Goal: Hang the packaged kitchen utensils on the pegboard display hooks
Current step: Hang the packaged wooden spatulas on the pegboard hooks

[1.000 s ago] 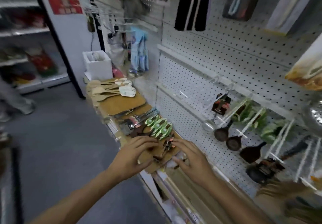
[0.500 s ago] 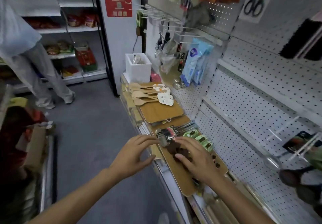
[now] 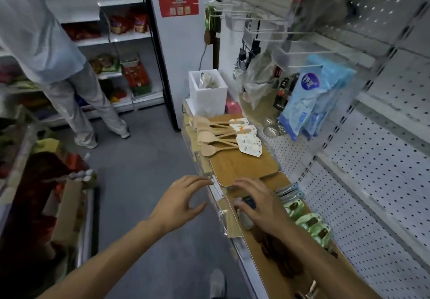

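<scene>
My right hand (image 3: 260, 208) lies palm down on a pile of packaged utensils on the shelf ledge, its fingers curled over a silvery utensil with a blue label (image 3: 247, 208); the grip itself is hidden. Green packaged utensils (image 3: 311, 224) and dark ones (image 3: 279, 256) lie beside and under my forearm. My left hand (image 3: 183, 203) hovers open just off the ledge's edge, holding nothing. Wooden spoons with card tags (image 3: 216, 135) rest on wooden boards (image 3: 244, 166) farther along. The white pegboard (image 3: 384, 182) stands to the right, with bare wire hooks (image 3: 267, 33) above.
Blue packets (image 3: 311, 98) and clear bags hang from hooks over the ledge. A white box (image 3: 207, 89) stands at the ledge's far end. A person in light clothes (image 3: 58, 65) stands in the aisle at a food shelf. A cart of goods (image 3: 35, 194) sits at the left.
The view has swung left and down the aisle. My right hand slid from the dark utensils onto the silvery blue-labelled one. My left hand drew back off the ledge and stays open.
</scene>
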Available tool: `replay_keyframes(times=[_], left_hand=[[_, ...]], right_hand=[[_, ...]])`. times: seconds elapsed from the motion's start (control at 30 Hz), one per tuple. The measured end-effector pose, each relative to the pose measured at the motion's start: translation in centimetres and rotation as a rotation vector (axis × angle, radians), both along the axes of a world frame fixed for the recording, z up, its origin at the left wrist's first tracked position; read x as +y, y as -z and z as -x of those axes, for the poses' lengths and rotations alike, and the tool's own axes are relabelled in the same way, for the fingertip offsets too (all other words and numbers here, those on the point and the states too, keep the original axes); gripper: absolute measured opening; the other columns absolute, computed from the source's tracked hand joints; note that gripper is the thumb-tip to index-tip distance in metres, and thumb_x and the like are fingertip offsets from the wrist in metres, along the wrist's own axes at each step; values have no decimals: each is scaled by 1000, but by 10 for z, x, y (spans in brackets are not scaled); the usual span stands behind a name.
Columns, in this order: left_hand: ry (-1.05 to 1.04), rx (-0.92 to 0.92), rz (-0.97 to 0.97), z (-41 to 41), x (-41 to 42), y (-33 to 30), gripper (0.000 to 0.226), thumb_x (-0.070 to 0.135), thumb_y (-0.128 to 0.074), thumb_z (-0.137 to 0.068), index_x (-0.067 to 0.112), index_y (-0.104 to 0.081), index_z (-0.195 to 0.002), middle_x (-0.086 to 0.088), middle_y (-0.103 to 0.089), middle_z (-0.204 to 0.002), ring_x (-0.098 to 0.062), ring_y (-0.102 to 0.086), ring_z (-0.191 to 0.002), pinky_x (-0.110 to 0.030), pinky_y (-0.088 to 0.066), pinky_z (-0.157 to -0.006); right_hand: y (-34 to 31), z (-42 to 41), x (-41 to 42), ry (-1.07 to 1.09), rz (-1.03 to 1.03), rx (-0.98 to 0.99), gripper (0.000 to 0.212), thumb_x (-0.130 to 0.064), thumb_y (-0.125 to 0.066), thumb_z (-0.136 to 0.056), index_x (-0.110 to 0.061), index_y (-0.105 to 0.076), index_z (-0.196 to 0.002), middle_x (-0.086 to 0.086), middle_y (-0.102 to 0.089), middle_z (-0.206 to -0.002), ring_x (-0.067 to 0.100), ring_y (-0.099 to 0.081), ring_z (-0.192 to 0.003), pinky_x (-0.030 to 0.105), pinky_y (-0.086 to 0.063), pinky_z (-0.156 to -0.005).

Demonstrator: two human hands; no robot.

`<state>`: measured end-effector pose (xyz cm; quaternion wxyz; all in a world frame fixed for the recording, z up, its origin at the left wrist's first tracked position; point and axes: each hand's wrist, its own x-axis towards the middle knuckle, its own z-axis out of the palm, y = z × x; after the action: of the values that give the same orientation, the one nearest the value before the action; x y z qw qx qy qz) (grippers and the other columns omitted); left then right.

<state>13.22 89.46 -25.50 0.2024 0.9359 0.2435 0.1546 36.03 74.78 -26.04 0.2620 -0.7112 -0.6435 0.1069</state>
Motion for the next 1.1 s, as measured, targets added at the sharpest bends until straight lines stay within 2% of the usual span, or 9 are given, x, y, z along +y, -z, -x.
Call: replay_keyframes(times=[0.23, 0.4, 0.53, 0.7, 0.77, 0.83, 0.93, 1.0, 1.1], left_hand=[[36, 40, -32, -54, 92, -6, 50, 42, -66, -88, 35, -52, -136, 19, -55, -134, -2, -49, -124, -20, -37, -103], [78, 43, 0, -79, 143, 4, 49, 48, -62, -89, 36, -52, -136, 19, -55, -135, -2, -49, -125, -22, -40, -104], [147, 49, 38, -100, 194, 19, 49, 48, -60, -89, 35, -53, -135, 17, -55, -136, -3, -49, -125, -22, -40, -104], [292, 61, 67, -129, 270, 47, 46, 43, -60, -90, 30, -55, -134, 12, -57, -135, -9, -52, -124, -30, -44, -104], [354, 76, 68, -142, 305, 60, 46, 43, -60, -90, 30, -55, -134, 11, -57, -135, -10, -52, -125, -31, -44, -104], [425, 83, 61, -153, 341, 75, 45, 42, -61, -91, 30, -55, -133, 10, -57, -135, -11, -52, -125, -33, -44, -105], [517, 127, 73, -168, 391, 88, 43, 42, -61, -93, 31, -55, -134, 10, -57, -137, -12, -51, -126, -33, -44, -105], [573, 154, 66, -178, 421, 97, 43, 42, -60, -94, 30, -55, -134, 8, -57, -138, -15, -53, -125, -34, -45, -103], [646, 210, 34, -199, 462, 113, 43, 39, -60, -94, 29, -55, -135, 7, -57, -137, -17, -53, -124, -33, -44, -100]], right_hand=[[-1, -48, 85, 33, 46, 48, 49, -46, -60, -92, -31, -49, -138, -13, -48, -143, 3, -40, -131, 25, -37, -107], [7, -66, 128, 84, 85, 54, 53, -49, -57, -93, -36, -42, -142, -15, -43, -145, 1, -36, -133, 27, -34, -110], [19, -73, 163, 149, 123, 64, 52, -51, -54, -94, -34, -44, -141, -18, -44, -142, -8, -34, -126, 19, -32, -105], [34, -69, 213, 295, 167, 124, 47, -48, -55, -96, -34, -44, -140, -18, -45, -139, -8, -35, -123, 8, -24, -97], [41, -65, 238, 362, 189, 140, 47, -47, -54, -96, -35, -44, -140, -18, -45, -140, -4, -38, -125, 15, -31, -99], [53, -62, 264, 424, 215, 135, 47, -51, -51, -96, -36, -42, -140, -17, -44, -142, 2, -41, -129, 28, -40, -103], [69, -56, 299, 560, 296, 149, 51, -60, -44, -94, -39, -40, -140, -17, -42, -144, 5, -43, -129, 44, -44, -103], [76, -53, 323, 626, 331, 182, 50, -56, -47, -95, -36, -41, -140, -15, -44, -143, 6, -45, -126, 41, -44, -104], [87, -53, 359, 701, 381, 200, 47, -42, -56, -96, -26, -46, -139, -9, -50, -139, 12, -50, -123, 29, -43, -98]])
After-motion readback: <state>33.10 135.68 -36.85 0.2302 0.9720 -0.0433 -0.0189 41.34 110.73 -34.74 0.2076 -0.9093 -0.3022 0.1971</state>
